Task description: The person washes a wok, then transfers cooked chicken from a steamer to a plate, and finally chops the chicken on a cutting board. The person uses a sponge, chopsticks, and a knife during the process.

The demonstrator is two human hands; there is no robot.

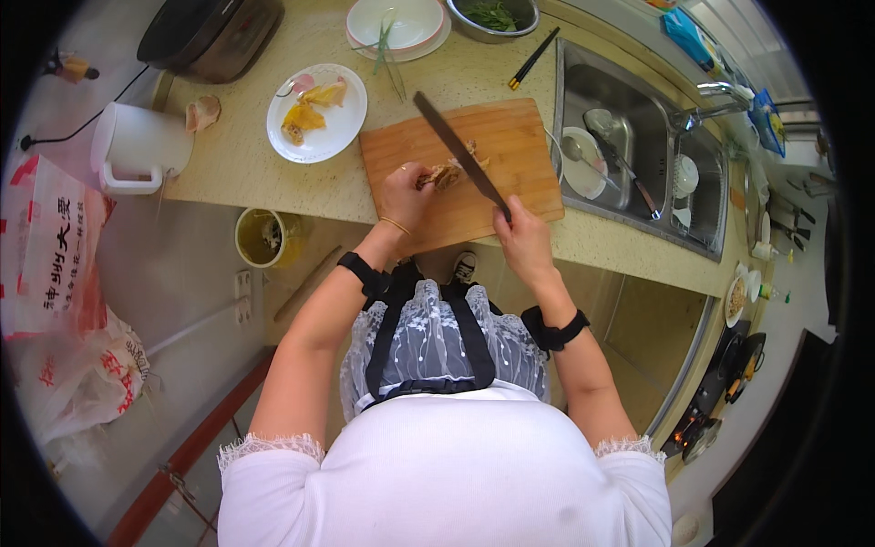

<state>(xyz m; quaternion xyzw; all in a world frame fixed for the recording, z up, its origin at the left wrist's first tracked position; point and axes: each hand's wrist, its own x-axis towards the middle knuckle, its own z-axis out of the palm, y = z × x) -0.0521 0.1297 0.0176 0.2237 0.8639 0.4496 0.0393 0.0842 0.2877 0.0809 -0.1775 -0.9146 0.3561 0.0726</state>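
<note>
A wooden cutting board (pixel 506 130) lies at the counter's front edge. On it my left hand (pixel 405 195) grips the left end of a piece of cooked meat (pixel 446 176), perhaps poultry. My right hand (pixel 525 236) holds the handle of a dark-bladed kitchen knife (pixel 456 145). The blade slants up and to the left over the meat's right part; whether it touches the meat cannot be told. Small bits lie just beyond the blade. Left of the board, a white plate (pixel 348 130) bears yellow-skinned meat pieces (pixel 305 117).
A stainless sink (pixel 574 75) holding a plate, spoon and ladle adjoins the board on the right. Black chopsticks (pixel 534 58), a white bowl (pixel 396 24) and a metal bowl of greens (pixel 493 15) stand behind. At left are a white pitcher (pixel 140 140) and, below the counter, a bin (pixel 260 237).
</note>
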